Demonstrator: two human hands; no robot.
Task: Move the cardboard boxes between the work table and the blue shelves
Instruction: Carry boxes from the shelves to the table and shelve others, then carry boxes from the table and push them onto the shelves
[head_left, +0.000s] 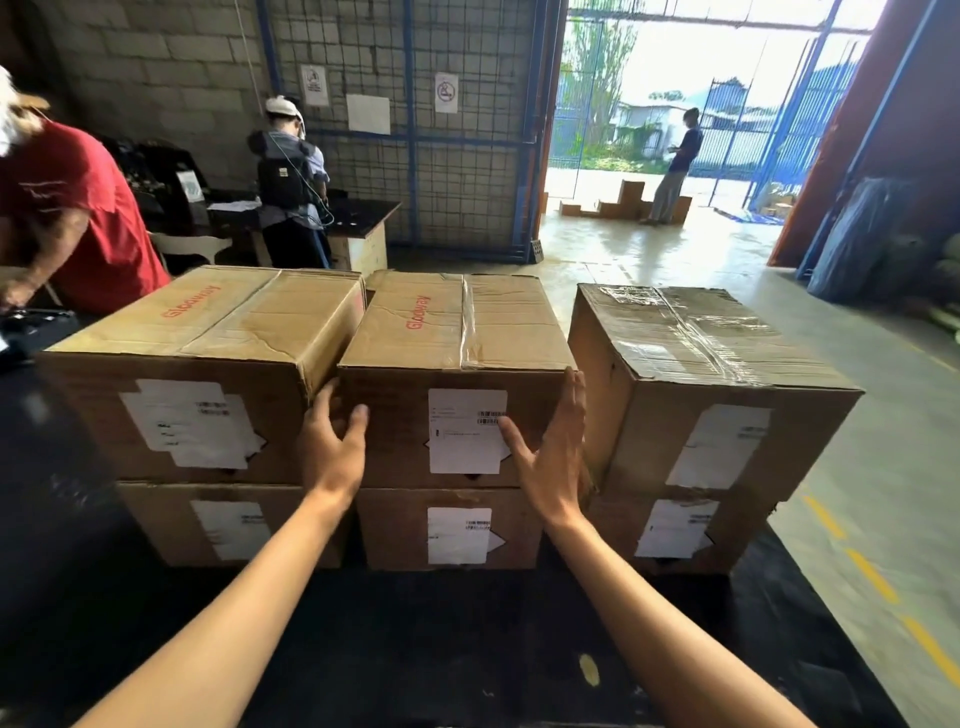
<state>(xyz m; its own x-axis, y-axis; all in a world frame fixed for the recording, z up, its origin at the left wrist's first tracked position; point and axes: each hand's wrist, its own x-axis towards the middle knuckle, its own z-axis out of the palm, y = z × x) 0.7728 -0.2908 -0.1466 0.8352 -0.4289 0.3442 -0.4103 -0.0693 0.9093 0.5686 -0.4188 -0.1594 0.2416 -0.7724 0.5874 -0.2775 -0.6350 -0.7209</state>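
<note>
Several cardboard boxes stand in two layers on the black work table (467, 639). The upper middle box (457, 332) has red lettering on top and a white label on its front. My left hand (332, 441) reaches its left front edge, fingers slipping into the gap beside the upper left box (208, 332), thumb on the front face. My right hand (558, 452) lies flat with straight fingers along its right edge, next to the taped upper right box (696, 338). Three lower boxes (452, 530) sit beneath.
A person in a red shirt (78, 218) bends over the table's left end. Another person (291, 192) stands at a dark desk near the wire-mesh wall. A third person (675, 166) stands by boxes in the open doorway. Yellow floor marks (878, 577) run along the right.
</note>
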